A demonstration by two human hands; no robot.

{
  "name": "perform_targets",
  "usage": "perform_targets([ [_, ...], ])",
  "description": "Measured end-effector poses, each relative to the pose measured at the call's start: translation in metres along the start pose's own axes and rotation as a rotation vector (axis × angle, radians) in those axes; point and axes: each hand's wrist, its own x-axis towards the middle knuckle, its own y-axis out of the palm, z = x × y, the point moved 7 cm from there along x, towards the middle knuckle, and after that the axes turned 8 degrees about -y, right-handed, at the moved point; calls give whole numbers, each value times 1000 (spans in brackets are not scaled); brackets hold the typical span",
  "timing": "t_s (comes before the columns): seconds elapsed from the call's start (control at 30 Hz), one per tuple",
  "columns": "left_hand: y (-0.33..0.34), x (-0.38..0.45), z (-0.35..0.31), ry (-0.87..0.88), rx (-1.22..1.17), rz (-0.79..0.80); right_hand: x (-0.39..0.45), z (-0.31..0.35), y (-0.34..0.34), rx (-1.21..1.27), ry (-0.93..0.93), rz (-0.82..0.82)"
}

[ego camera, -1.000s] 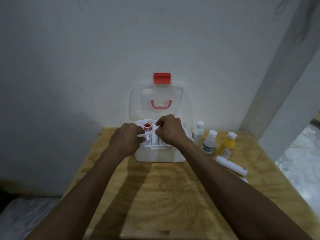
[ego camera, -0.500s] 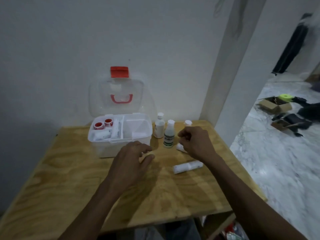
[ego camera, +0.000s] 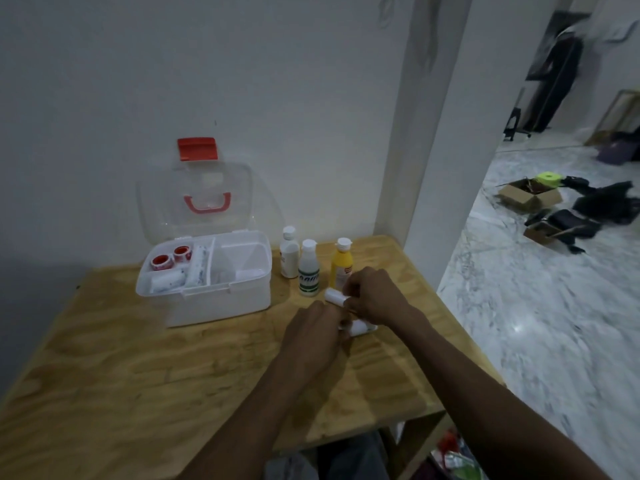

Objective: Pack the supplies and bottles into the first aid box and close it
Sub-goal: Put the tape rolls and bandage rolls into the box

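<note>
The white first aid box [ego camera: 221,303] stands open on the wooden table [ego camera: 145,368], its clear lid [ego camera: 197,206] with red latch leaning on the wall. Two red tape rolls [ego camera: 171,258] and white bandage rolls [ego camera: 187,277] lie in its left compartment. Right of the box stand a white bottle [ego camera: 289,253], a green-labelled bottle [ego camera: 308,268] and a yellow bottle [ego camera: 342,263]. My right hand [ego camera: 375,295] is closed on a white roll [ego camera: 335,296]. My left hand [ego camera: 311,336] rests on a second white roll [ego camera: 360,328] lying on the table.
The table's right edge is close to my right arm, with a wall corner [ego camera: 415,168] behind it. On the marble floor beyond lie cardboard boxes [ego camera: 528,195] and dark items [ego camera: 602,206]. Coloured objects sit under the table [ego camera: 453,459].
My left hand moved right from in front of the box onto the lying roll. My right hand has closed on the other roll beside the bottles. The view shifted slightly left.
</note>
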Motion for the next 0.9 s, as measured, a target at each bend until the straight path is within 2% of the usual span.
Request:
perform_targets([
  [0.23, 0, -8, 1, 0, 108, 54, 4, -3, 10, -60, -8, 126],
  [0.37, -10, -33, 20, -5, 22, 53, -9, -2, 3, 37, -15, 116],
  [0.6, -69, -73, 64, -83, -363, -177, -25, 35, -14, 357, -124, 2],
  [0.77, -117, -82, 84, -154, -525, -375, -8, 92, -21, 564, -257, -66],
  [0.9, -157, -77, 102, -217, -569, -528, 15, 128, -30, 627, -309, -206],
])
